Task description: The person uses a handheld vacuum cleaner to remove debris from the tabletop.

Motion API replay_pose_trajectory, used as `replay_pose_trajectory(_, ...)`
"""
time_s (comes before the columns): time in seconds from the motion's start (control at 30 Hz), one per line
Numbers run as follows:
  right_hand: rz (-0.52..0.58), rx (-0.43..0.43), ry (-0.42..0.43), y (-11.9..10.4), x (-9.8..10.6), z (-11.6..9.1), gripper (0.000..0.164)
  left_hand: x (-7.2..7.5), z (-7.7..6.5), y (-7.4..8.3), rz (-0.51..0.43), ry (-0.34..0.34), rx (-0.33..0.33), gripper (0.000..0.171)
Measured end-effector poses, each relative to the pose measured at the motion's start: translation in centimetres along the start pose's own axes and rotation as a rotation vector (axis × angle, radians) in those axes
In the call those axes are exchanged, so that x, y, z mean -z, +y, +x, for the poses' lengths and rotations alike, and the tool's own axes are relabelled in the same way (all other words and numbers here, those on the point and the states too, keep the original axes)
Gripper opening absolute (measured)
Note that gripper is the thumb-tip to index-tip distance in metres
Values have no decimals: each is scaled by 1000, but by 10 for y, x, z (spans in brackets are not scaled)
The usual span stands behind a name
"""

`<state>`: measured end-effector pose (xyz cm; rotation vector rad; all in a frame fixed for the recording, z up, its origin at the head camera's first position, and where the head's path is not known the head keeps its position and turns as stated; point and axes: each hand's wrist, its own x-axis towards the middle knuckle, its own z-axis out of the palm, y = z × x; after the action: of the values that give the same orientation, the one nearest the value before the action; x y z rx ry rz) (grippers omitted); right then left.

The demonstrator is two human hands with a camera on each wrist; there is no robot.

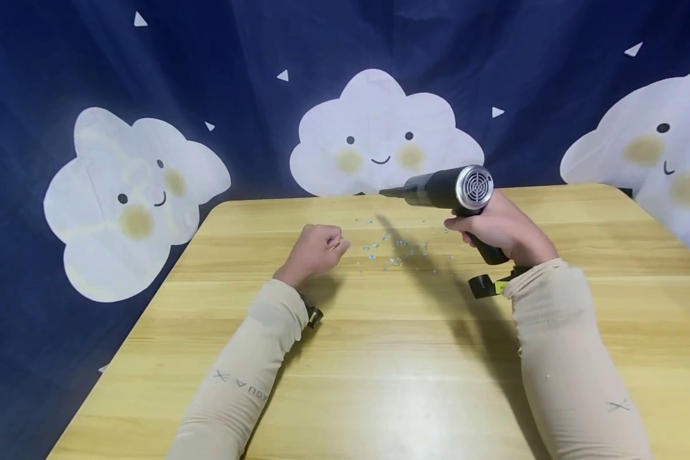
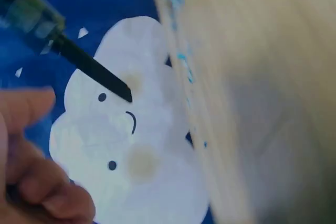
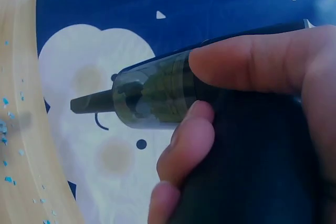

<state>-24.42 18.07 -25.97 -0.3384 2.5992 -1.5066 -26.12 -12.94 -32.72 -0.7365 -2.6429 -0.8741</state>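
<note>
My right hand [image 1: 508, 231] grips a black handheld vacuum cleaner [image 1: 437, 188] by its handle, raised above the far part of the table. Its narrow nozzle [image 3: 94, 102] points left, and a see-through dust cup [image 3: 152, 95] sits behind it. In the right wrist view the thumb lies along the body while the fingers wrap the handle. Small blue and white scraps [image 1: 395, 260] are scattered on the tabletop below the nozzle. To their left is my left hand [image 1: 315, 252], curled into a fist, with nothing showing in it.
The wooden table [image 1: 345, 358] has a rounded far edge. Behind it hangs a dark blue curtain [image 1: 253, 38] printed with smiling white clouds. Each wrist wears a small black camera, and the right one [image 1: 483, 286] sits just over the tabletop.
</note>
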Motion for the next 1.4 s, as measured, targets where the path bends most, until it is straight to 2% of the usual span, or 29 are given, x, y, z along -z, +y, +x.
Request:
replay_pose_trajectory(0.07, -26, -21, 1, 0, -1, 1, 25, 0, 0, 2, 172, 23, -4, 35)
replay_pose_trajectory(0.13, -45, -30, 2, 1, -2, 1, 25, 0, -2, 3, 295, -7, 15, 18)
replay_pose_trajectory(0.17, -49, -32, 1, 1, -3, 2, 25, 0, -3, 4, 346, -35, 29, 15)
replay_pose_trajectory(0.27, -61, -33, 2, 2, -5, 1, 27, -3, -6, 6, 452, -171, 116, 41)
replay_pose_trajectory(0.37, -90, -30, -10, 0, -6, 0, 29, -7, -10, 8, 487, -359, 259, 64)
replay_pose_trajectory(0.43, -112, -23, -23, -1, -6, -1, 32, -7, -13, 10, 481, -486, 344, 72)
replay_pose_trajectory(0.53, -149, -9, -52, -3, -6, -1, 31, -6, -19, 11, 451, -607, 381, 77)
replay_pose_trajectory(0.7, -175, 7, -77, -5, -8, -1, 25, 6, -22, 11, 358, -710, 343, 81)
replay_pose_trajectory(0.8, -170, 1, -86, -5, -9, -1, 24, 18, -19, 10, 291, -782, 291, 81)
replay_pose_trajectory(0.87, -166, -5, -94, -5, -9, 0, 25, 25, -17, 7, 196, -827, 241, 89)
replay_pose_trajectory(0.93, -162, -7, -101, -5, -10, 0, 26, 29, -15, 3, 77, -845, 191, 101)
replay_pose_trajectory(1.0, -155, -9, -106, -5, -10, 0, 27, 30, -15, -1, -91, -828, 149, 113)
replay_pose_trajectory(1.03, -151, -10, -109, -4, -10, 1, 28, 29, -15, -2, -166, -797, 120, 116)
replay_pose_trajectory(1.13, -148, -12, -111, -3, -11, 1, 29, 21, -13, -4, -309, -641, 30, 115)
replay_pose_trajectory(1.23, -150, -12, -108, -3, -12, 1, 27, 13, -11, -4, -301, -428, -53, 98)
replay_pose_trajectory(1.37, -150, -17, -104, -2, -13, 2, 26, 7, -8, -3, -202, -105, -154, 49)
replay_pose_trajectory(1.4, -147, -19, -106, -2, -13, 2, 27, 7, -7, -2, -180, -24, -185, 41)
